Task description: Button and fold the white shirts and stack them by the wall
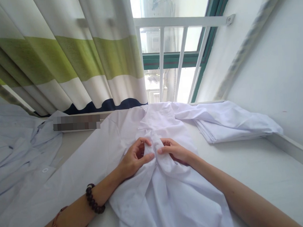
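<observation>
A white long-sleeved garment, apparently a shirt or coat [181,200], lies spread out in front of me, its collar end toward the window. My left hand [137,156] pinches one side of its front between thumb and fingers. Opposite it, my right hand [173,150] grips the other side, and the cloth is bunched into folds between the two. Whether a button sits under the fingers, I cannot tell. One sleeve [232,114] stretches to the right across folded white cloth [223,135]; the other side spreads to the left.
More crumpled white clothing [18,147] lies at the left, near a blurred-out flat object [77,124]. Behind are a green-and-white curtain [77,59], white window bars [182,22] and a window. A wall [288,69] and a low ledge [293,150] bound the right.
</observation>
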The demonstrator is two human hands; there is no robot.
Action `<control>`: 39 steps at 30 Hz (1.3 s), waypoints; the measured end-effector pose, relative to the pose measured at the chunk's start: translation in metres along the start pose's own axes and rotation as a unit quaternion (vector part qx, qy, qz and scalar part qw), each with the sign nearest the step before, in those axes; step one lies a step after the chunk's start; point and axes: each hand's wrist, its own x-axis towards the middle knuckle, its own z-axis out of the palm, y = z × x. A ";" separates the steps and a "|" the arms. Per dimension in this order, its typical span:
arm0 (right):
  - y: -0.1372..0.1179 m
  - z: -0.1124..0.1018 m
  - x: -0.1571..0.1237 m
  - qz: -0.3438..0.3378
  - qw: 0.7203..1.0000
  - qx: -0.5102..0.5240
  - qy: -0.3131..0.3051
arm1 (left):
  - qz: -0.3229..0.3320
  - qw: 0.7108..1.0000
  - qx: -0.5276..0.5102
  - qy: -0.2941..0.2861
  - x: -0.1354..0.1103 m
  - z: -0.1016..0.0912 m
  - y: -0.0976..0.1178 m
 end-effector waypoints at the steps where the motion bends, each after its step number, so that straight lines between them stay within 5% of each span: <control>1: 0.000 -0.001 -0.001 0.008 1.000 0.013 -0.003 | -0.007 1.000 0.006 0.005 0.000 0.000 -0.001; 7: 0.003 -0.009 0.003 0.041 0.999 -0.010 -0.011 | -0.026 0.998 -0.029 0.046 0.006 -0.004 -0.004; 12: 0.008 -0.004 0.018 -0.063 0.995 -0.048 0.062 | -0.020 0.995 0.002 0.094 0.018 -0.016 -0.008; 16: 0.011 -0.003 0.030 -0.096 0.985 -0.095 0.108 | -0.032 0.996 0.012 0.079 0.030 -0.028 -0.012; 30: 0.004 -0.009 0.016 0.006 1.000 0.022 0.016 | -0.005 0.999 0.039 0.021 0.005 -0.017 -0.004; 39: 0.007 -0.010 0.017 -0.012 1.000 -0.018 0.017 | -0.023 0.999 0.012 0.030 0.009 -0.014 0.000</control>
